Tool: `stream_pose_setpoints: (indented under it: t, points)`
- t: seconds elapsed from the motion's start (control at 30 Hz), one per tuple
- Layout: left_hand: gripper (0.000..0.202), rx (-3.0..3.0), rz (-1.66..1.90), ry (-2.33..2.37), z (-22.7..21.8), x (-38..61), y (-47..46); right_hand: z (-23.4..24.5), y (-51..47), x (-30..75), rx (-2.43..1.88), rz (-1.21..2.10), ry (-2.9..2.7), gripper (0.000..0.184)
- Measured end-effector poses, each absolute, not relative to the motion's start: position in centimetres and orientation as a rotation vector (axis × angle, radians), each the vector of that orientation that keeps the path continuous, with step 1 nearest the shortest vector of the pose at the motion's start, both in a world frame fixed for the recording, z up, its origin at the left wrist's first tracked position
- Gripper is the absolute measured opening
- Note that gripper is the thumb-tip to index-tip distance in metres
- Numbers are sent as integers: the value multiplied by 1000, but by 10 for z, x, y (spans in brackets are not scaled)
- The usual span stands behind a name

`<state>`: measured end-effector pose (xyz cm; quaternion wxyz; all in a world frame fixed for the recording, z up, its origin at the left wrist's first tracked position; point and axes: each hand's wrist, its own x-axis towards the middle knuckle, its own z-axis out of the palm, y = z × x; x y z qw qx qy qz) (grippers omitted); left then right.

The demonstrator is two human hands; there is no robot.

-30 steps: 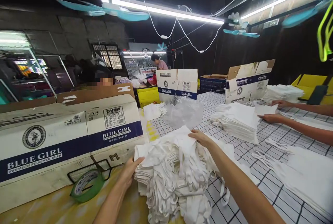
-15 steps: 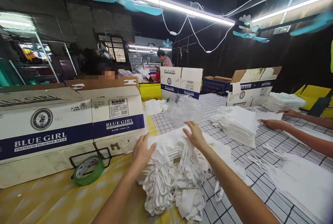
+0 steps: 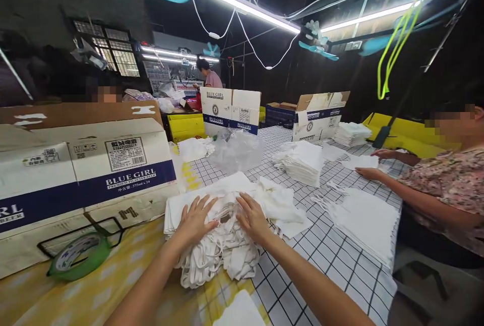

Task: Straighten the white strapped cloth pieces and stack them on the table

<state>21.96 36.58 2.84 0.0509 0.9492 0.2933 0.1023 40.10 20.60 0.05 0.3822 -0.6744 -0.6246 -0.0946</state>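
In front of me lies a thick stack of white cloth pieces (image 3: 223,184), with a bunch of looped white ties (image 3: 206,263) hanging at its near side. My left hand (image 3: 194,220) rests on the stack's left part, fingers spread. On the other side of the tie bunch, my right hand (image 3: 252,217) touches the cloth with its fingers stretched out. Neither hand is wrapped around anything. A loose, crumpled white cloth (image 3: 282,202) lies just right of the stack. Part of another white piece (image 3: 242,311) shows at the bottom edge.
A printed carton (image 3: 124,164) stands at left, with green tape (image 3: 81,255) before it. Clear plastic (image 3: 238,149) lies beyond the stack. More white stacks (image 3: 302,162) (image 3: 365,222) sit on the checked cloth (image 3: 302,270). At right, a co-worker's hand (image 3: 366,173) touches white cloth.
The view has swung right, bringing the co-worker's body into sight. My hands have come from the stack's far edge to lie flatter on its top. A white piece now shows at the bottom.
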Motion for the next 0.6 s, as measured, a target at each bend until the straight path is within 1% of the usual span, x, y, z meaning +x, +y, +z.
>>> stream_pose_setpoints:
  t: [0.07, 0.13, 0.23, 0.3, 0.37, 0.47, 0.53, 0.6]
  points:
    - [68, 2899, 352, 898, 30, 219, 363, -20, 176, 394, -1749, -217, -1447, 45]
    - [69, 2927, 519, 932, 30, 217, 351, -47, 144, 386, -1788, -186, -1370, 44]
    - [67, 2994, 887, 903, 28, 210, 315, -81, 104, 375, -1846, -152, -1320, 51]
    - [66, 3040, 1027, 791, 23, 199, 285, -92, 88, 370, -1881, -137, -1305, 54]
    - [67, 3083, 1016, 682, 13, 183, 257, -95, 80, 367, -1904, -131, -1302, 54]
    - [70, 3131, 874, 565, -13, 147, 218, -90, 78, 365, -1903, -136, -1319, 51]
    - [71, 3126, 742, 606, -33, 119, 191, -86, 79, 365, -1887, -139, -1332, 49]
    - [69, 3078, 560, 781, -51, 92, 161, -82, 78, 365, -1871, -142, -1316, 46]
